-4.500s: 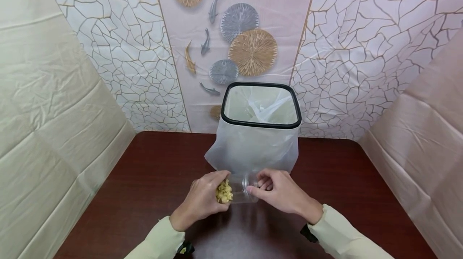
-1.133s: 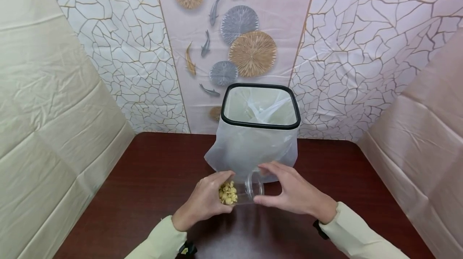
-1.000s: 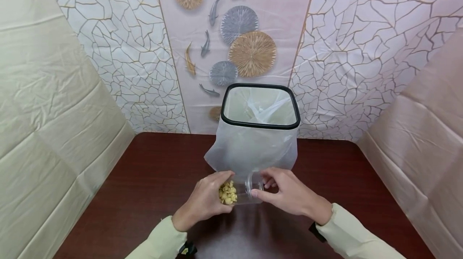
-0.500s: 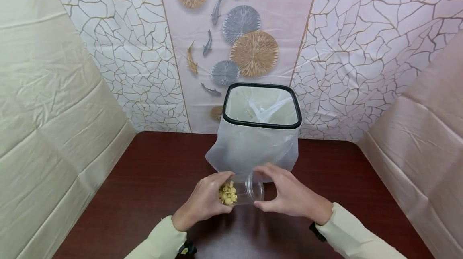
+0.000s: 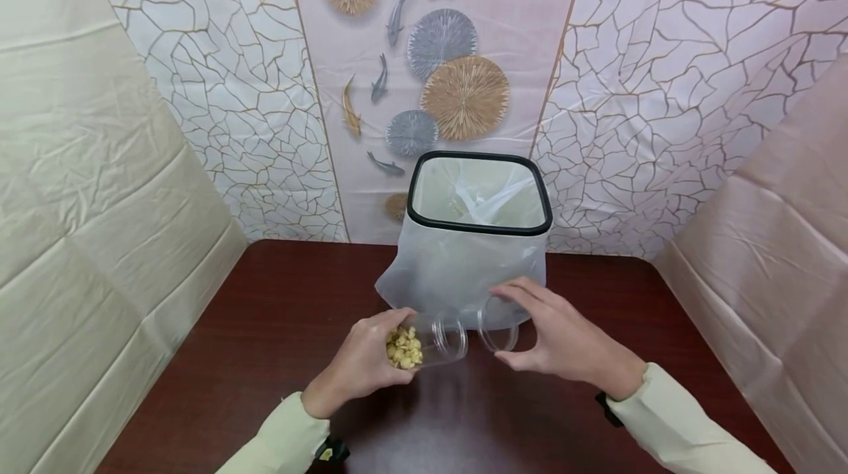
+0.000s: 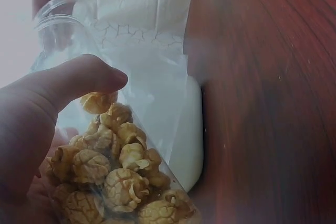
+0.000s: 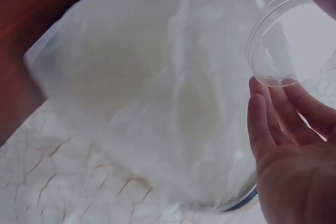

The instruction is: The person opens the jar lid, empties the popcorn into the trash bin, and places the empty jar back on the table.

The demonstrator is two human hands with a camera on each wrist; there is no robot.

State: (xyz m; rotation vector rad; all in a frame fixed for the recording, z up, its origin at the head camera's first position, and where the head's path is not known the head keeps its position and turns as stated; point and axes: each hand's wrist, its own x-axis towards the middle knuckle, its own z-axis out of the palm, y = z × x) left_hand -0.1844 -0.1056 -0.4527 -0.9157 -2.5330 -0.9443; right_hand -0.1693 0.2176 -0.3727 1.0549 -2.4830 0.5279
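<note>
The bin [image 5: 478, 228] stands toward the far side of the bench [image 5: 305, 305], whose dark top runs past the bin both ways to beige fabric [image 5: 126, 238] and spreads in front of it. A pale liner bag [image 5: 473, 264] drapes over the bin's front. Directly before the bin, the clear jar [image 5: 427, 340] is held lying sideways, popcorn [image 5: 404, 348] gathered left of the bin's middle and its mouth facing right. A narrow gap parts that mouth from the clear lid [image 7: 286, 43], held on edge before the bin's right half. The left grip [image 5: 361, 356] curls round the jar's popcorn end. The right grip [image 5: 563, 334] pinches the lid's rim, fingers on the bin side, thumb opposite.
</note>
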